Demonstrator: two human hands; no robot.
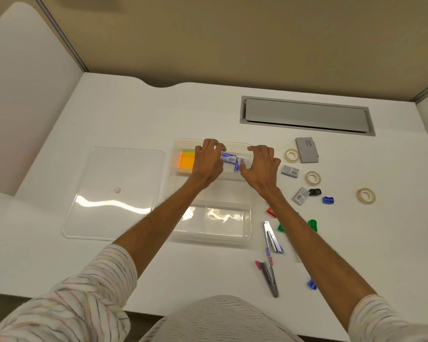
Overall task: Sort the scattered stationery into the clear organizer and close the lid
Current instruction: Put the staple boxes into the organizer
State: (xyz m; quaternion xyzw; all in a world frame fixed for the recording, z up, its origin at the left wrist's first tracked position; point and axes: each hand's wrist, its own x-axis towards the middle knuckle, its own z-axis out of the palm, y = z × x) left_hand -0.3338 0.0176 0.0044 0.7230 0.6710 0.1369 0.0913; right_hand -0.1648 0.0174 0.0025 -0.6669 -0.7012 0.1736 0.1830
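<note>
The clear organizer (pixel 247 233) stands mid-table with its lid (pixel 114 193) lying flat to the left. Orange and green sticky notes (pixel 185 162) sit in its far left compartment. Two small blue staple boxes (pixel 230 159) lie in the far compartment between my hands. My left hand (pixel 208 161) hovers over the left box with fingers spread. My right hand (pixel 261 165) is just right of the boxes, fingers curled apart, holding nothing. Loose items lie to the right: two staplers (pixel 272 238), three tape rolls (pixel 313 178), grey staple boxes (pixel 290 171), coloured clips (pixel 328 200).
A grey box (pixel 307 150) lies at the far right of the items. A grey cable hatch (pixel 307 116) is set into the table behind. White partition panels rise at the left and right. The table's front edge is near my body.
</note>
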